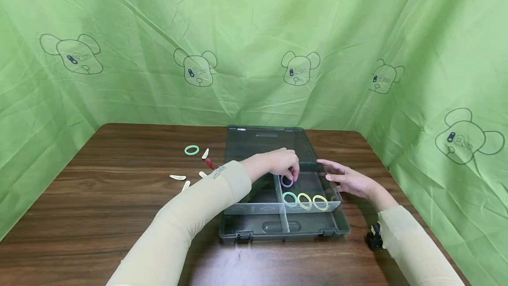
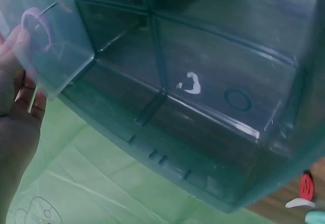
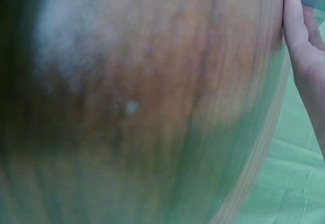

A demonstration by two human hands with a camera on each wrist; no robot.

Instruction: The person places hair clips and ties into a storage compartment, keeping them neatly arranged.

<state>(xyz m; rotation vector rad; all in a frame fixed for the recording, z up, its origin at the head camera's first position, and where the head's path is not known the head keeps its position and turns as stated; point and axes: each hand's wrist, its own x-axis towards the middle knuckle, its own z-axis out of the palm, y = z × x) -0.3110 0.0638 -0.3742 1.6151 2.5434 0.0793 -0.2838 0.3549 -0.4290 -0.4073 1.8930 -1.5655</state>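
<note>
My left hand (image 1: 285,162) reaches over an open dark translucent divided box (image 1: 283,236) and pinches a purple hair tie (image 1: 286,182) between thumb and fingertips. The purple tie stands against a divider in the back right compartment; the left wrist view shows it too. Along the front of that compartment lean a mint hair tie (image 1: 290,199) and two yellow hair ties (image 1: 304,201). At the box's right side, my right hand (image 1: 351,181) rests by the rim with fingers extended. Only part of that hand shows in the right wrist view.
Left of the box lie a green hair tie (image 1: 192,150), a red hair clip (image 1: 209,163) and several white hair clips (image 1: 177,177), some partly behind the left sleeve (image 1: 198,211). The box lid (image 1: 266,142) lies back behind it. A green curtain (image 1: 246,34) surrounds the wooden table (image 1: 99,197).
</note>
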